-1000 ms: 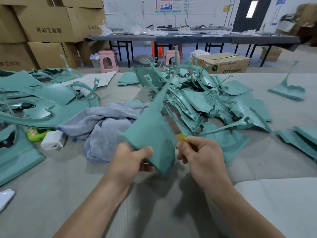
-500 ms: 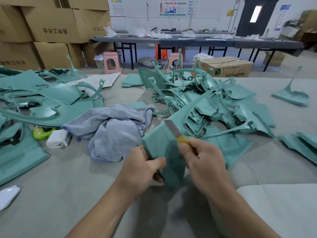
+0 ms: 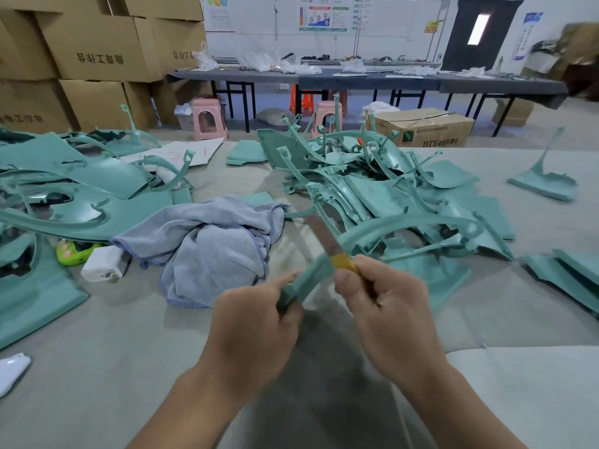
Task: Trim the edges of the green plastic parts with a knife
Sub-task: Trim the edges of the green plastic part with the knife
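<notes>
My left hand (image 3: 259, 322) grips the near end of a green plastic part (image 3: 372, 233), seen edge-on, whose thin curved arm reaches up and to the right. My right hand (image 3: 385, 306) holds a knife (image 3: 325, 239) by its yellow handle. The flat metal blade points up and to the left and lies against the part's edge just above my hands. A large heap of green parts (image 3: 389, 186) lies behind on the grey work surface (image 3: 97, 367).
More green parts (image 3: 64, 192) are spread at the left, and a few (image 3: 564, 270) at the right. A crumpled grey cloth (image 3: 210, 244), a white box (image 3: 102, 268) and a lime-green object (image 3: 73, 252) lie left of my hands. Cardboard boxes (image 3: 97, 59) stand behind.
My left hand has turned the green part from broadside to edge-on and lowered it. The knife blade has come up into view and now lies along the part's edge.
</notes>
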A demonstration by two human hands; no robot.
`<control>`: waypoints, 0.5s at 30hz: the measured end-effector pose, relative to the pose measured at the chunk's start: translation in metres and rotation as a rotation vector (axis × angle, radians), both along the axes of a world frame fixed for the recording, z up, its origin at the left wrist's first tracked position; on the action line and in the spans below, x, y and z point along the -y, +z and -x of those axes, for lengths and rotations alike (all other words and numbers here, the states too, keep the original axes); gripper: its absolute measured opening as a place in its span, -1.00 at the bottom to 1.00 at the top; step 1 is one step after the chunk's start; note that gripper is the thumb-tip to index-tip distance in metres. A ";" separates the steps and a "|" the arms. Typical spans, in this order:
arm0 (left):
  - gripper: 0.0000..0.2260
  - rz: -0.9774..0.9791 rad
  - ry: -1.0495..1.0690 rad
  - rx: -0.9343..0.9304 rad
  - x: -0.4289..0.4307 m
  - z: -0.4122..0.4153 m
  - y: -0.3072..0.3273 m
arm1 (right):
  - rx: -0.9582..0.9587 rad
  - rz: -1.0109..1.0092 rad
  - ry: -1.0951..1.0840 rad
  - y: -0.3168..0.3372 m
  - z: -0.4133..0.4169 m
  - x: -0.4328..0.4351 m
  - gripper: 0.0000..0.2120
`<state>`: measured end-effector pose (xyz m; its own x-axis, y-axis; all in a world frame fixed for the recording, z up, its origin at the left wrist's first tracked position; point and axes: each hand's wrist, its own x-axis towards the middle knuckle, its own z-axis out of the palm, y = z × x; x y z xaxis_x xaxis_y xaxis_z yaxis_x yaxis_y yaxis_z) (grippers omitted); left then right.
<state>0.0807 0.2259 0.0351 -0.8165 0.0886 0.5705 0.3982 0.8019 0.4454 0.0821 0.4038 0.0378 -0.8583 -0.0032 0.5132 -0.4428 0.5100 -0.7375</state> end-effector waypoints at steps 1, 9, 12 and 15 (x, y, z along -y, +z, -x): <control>-0.63 0.031 -0.045 -0.002 -0.001 -0.002 -0.001 | -0.023 -0.052 0.003 0.001 -0.003 0.004 -0.62; -0.62 0.004 -0.064 -0.005 -0.003 -0.002 0.001 | -0.002 -0.015 -0.393 0.007 0.009 -0.027 -0.56; -0.57 -0.009 -0.085 0.027 -0.002 -0.003 0.001 | -0.023 -0.047 -0.136 0.007 0.001 -0.013 -0.63; -0.68 -0.007 -0.058 0.017 0.000 0.002 -0.002 | -0.013 -0.134 -0.319 0.004 0.013 -0.018 -0.59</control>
